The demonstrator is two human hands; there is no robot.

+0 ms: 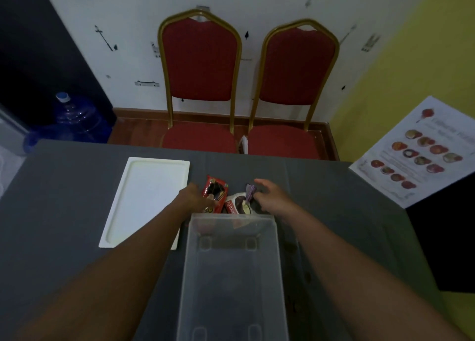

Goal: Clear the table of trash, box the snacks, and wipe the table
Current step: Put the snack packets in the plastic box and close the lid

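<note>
A clear plastic box (232, 276) stands empty on the grey table (321, 212), close to me. Just beyond its far rim lies a small pile of snack packets: a red one (215, 190), a white and brown one (237, 204) and a purple one (249, 190). My left hand (195, 198) grips the red packet from the left. My right hand (270, 196) is at the right side of the pile, its fingers curled on the purple packet. The near part of the pile is hidden behind the box rim.
A white box lid (144, 201) lies flat on the table to the left. Two red chairs (203, 83) stand against the wall past the far edge. A printed sheet (421, 152) lies at the right. A blue water bottle (69, 116) stands on the floor at the left.
</note>
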